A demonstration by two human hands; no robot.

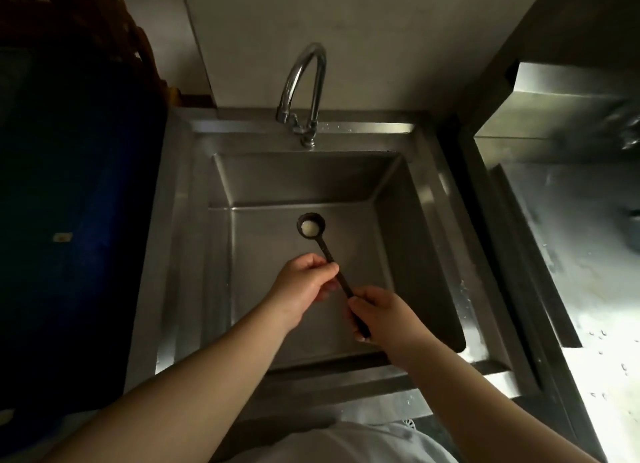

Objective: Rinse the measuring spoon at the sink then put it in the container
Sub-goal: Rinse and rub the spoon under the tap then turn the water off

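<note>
So barely started: right hand (388, 319) gripping measuring spoon (323, 251) handle end, left hand (304, 284) pinching mid-handle over sink (408, 241). White residue sitting in bowl, faucet (306, 92) at 12 o'clock not running. Rinsing and container both remaining.

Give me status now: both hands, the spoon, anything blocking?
Left hand and right hand both gripping measuring spoon over sink. White residue in bowl. Faucet dry. Nothing blocking.

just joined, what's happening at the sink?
A person holds a dark measuring spoon over the steel sink with both hands: the left hand pinches mid-handle, the right hand has a grip on the handle's end. The bowl holds something white. No water is visibly running from the faucet, so rinsing hasn't started.
</note>
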